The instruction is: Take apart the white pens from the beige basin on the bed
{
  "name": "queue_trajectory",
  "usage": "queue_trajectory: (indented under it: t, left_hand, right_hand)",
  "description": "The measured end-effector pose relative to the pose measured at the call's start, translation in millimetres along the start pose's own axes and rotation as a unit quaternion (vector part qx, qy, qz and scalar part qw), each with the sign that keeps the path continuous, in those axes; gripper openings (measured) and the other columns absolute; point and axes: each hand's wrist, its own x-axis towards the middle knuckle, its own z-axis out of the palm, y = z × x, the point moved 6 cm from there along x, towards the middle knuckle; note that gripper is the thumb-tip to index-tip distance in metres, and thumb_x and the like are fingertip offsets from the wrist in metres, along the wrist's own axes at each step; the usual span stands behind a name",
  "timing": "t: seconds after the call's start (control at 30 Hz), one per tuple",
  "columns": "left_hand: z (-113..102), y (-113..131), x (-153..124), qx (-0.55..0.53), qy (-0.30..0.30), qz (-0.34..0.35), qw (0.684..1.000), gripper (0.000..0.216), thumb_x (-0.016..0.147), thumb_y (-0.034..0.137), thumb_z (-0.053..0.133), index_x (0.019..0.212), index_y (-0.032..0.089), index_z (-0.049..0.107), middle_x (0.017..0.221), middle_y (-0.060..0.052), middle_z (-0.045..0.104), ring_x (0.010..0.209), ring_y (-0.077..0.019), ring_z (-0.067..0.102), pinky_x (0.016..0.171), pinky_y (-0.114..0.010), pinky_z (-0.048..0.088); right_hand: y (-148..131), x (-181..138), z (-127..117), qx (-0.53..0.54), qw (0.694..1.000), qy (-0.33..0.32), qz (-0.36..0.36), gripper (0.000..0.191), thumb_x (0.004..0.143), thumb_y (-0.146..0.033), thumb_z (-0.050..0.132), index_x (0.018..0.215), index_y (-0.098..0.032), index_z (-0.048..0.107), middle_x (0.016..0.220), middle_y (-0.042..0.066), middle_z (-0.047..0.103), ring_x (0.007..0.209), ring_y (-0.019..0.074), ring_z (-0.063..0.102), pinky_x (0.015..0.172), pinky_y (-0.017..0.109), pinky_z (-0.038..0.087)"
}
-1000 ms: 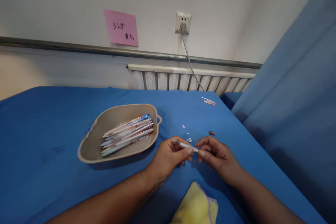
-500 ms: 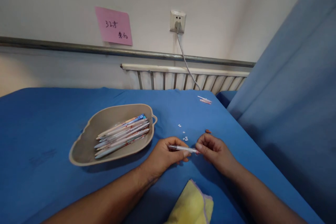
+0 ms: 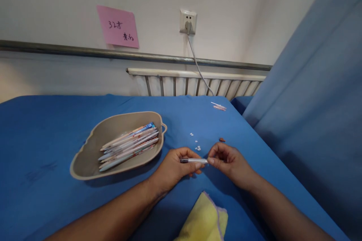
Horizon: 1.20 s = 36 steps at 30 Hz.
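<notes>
A white pen with a dark end (image 3: 194, 160) lies level between my hands, over the blue cloth. My left hand (image 3: 181, 165) is closed around it, thumb along the barrel. At the pen's right end, my right hand (image 3: 226, 162) pinches with thumb and forefinger, and the fingers hide that tip. Just beyond the hands are small white bits (image 3: 198, 148) and a small reddish-brown piece (image 3: 222, 140). To the left stands a grey-beige basin (image 3: 93, 147), where several pens (image 3: 130, 146) lie side by side.
A yellow cloth (image 3: 205, 220) with a purple edge lies near me. Thin pinkish-white sticks (image 3: 219, 107) rest at the far right of the blue-covered table (image 3: 51, 128). Behind are a white rail (image 3: 181, 73) and a plugged-in cord (image 3: 195, 58); a blue curtain (image 3: 316, 83) hangs at the right.
My right fingers have closed in over the pen's right end, covering the pink part that showed there. The whole view has shifted slightly; the left hand keeps its hold.
</notes>
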Motion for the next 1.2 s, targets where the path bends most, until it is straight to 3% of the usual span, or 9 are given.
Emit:
queue_trajectory:
  t: [0.27,0.43,0.8,0.93,1.2]
  left_hand:
    - [3.6,3.5,-0.9,0.034,0.001,0.017,0.999,0.024,0.061,0.029,0.076,0.073,0.011,0.066,0.06,-0.001,0.066,0.054,-0.0098,0.056,0.052,-0.019,0.042]
    - [3.9,3.3,-1.1,0.066,-0.01,0.027,0.997,0.021,0.062,0.027,0.074,0.075,0.011,0.068,0.059,-0.001,0.065,0.053,-0.0088,0.053,0.051,-0.019,0.04]
    - [6.0,1.2,-2.2,0.139,-0.038,0.046,0.989,0.018,0.069,0.03,0.07,0.077,0.014,0.071,0.057,0.002,0.059,0.052,-0.0089,0.048,0.05,-0.018,0.036]
    - [9.8,6.0,-3.9,0.196,-0.089,0.077,0.973,0.019,0.079,0.032,0.061,0.084,0.016,0.07,0.067,-0.001,0.064,0.06,-0.0115,0.055,0.057,-0.02,0.042]
    - [9.8,-0.1,0.1,0.119,-0.112,0.032,0.986,0.032,0.081,0.041,0.058,0.094,0.012,0.066,0.07,-0.003,0.065,0.056,-0.0105,0.056,0.056,-0.022,0.046]
  right_hand:
    - [-5.2,-0.3,3.4,0.06,0.998,0.011,0.006,0.022,0.072,-0.036,0.068,0.069,-0.019,0.055,0.06,-0.005,0.049,0.057,0.0098,0.043,0.055,0.023,0.033]
    - [-6.4,0.8,6.0,0.094,0.995,-0.018,0.028,0.025,0.071,-0.037,0.068,0.068,-0.018,0.054,0.055,-0.007,0.046,0.048,0.0069,0.037,0.048,0.022,0.028]
    - [3.0,-3.0,12.5,0.178,0.975,-0.057,0.12,0.03,0.068,-0.041,0.071,0.07,-0.017,0.052,0.053,-0.006,0.055,0.035,0.0033,0.033,0.035,0.018,0.016]
    - [10.7,-4.7,11.4,0.191,0.966,-0.047,0.168,0.031,0.066,-0.04,0.074,0.069,-0.017,0.053,0.05,-0.007,0.051,0.036,0.0038,0.036,0.035,0.017,0.016]
    - [0.2,-7.2,11.3,0.333,0.922,-0.101,0.173,0.02,0.068,-0.026,0.074,0.075,-0.012,0.061,0.067,0.002,0.063,0.058,0.0093,0.057,0.053,0.02,0.043]
